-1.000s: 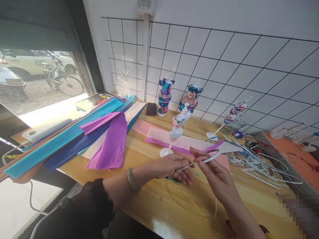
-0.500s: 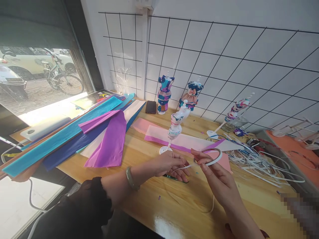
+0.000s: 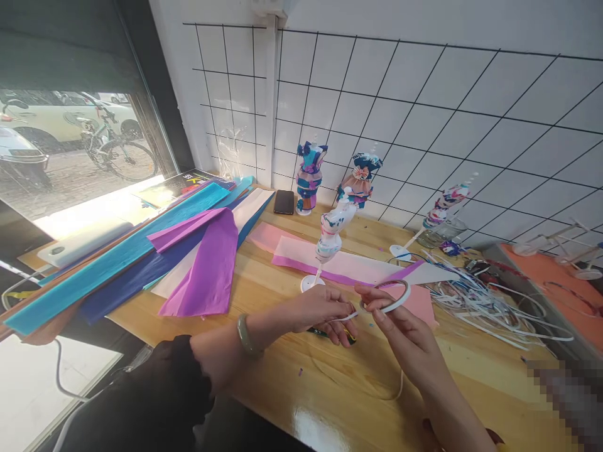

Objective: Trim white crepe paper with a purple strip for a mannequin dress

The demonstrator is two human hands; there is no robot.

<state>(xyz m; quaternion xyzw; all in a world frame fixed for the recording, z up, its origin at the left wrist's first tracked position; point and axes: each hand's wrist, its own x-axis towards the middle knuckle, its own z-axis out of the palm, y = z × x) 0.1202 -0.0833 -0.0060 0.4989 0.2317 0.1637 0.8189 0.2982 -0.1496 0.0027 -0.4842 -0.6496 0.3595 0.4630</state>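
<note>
My right hand (image 3: 409,336) pinches a narrow roll of white tape (image 3: 398,303) between thumb and fingers. A short white end of tape runs from the roll to my left hand (image 3: 318,309), whose thumb and forefinger are closed on it. The other left fingers hang loosely over a dark tool with yellow and green parts (image 3: 349,336), mostly hidden beneath them. Just beyond my left hand stands a small dress form (image 3: 331,232) wrapped in white, pink and teal, on a round white base (image 3: 313,284).
Purple paper strips (image 3: 219,263) and blue strips (image 3: 155,242) lie at left. A phone (image 3: 284,202) rests near two more dressed forms (image 3: 309,179); another form (image 3: 447,204) leans right. A tangle of white strips (image 3: 485,304) and an orange surface (image 3: 560,276) lie right.
The roll and my right hand have shifted slightly left, closer to my left hand. My left fingers have curled a little, showing yellow on the tool beneath.
</note>
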